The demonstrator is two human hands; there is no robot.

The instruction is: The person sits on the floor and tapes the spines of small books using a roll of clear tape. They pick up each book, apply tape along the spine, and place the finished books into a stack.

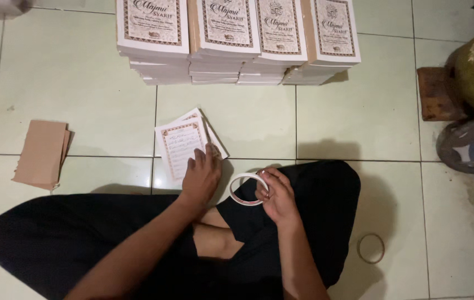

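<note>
left hand [201, 175] lies flat and open on the booklets [184, 144], right hand [274, 197] grips the tape roll [246, 189]; best press the stack square before taping, i'd say.

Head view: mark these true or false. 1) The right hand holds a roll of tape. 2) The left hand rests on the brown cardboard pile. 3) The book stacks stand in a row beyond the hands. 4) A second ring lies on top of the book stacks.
1) True: the right hand holds the roll of tape.
2) False: the left hand rests on the booklet; the cardboard pile lies apart.
3) True: book stacks.
4) False: the brown ring lies on the tiled floor.
</note>
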